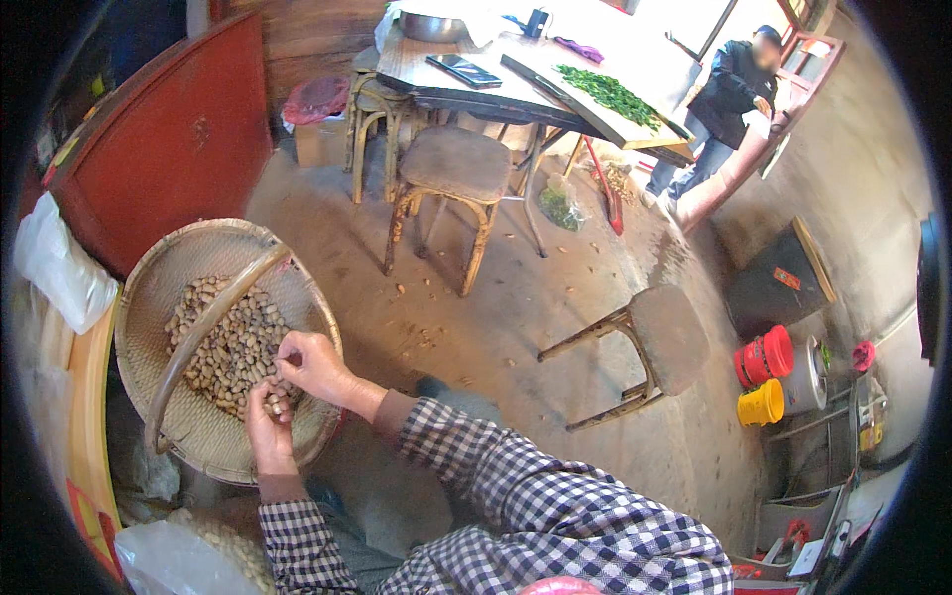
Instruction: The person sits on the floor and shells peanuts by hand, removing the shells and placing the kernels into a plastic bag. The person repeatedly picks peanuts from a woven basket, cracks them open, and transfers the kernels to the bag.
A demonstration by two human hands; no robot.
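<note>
Unshelled peanuts (230, 335) lie in a round woven basket (141, 297) with a curved wooden handle (197, 335). Above the basket's near right side, my left hand (270, 420) is curled around a few peanuts (277, 405), palm up. Close beside it, my right hand (316, 364) has its thumb and index finger pinched together over the left fingers; whether something small is between them is hidden. Both wrists come over the basket's rim from checked sleeves.
Stools (457, 163) (669, 338) stand on the floor. A table (401, 67) bears a phone (465, 71), a metal basin (431, 26) and chopped greens (610, 93) on a board. A person (732, 97) stands by the doorway. Buckets (764, 355) are at right, a plastic bag (178, 561) below.
</note>
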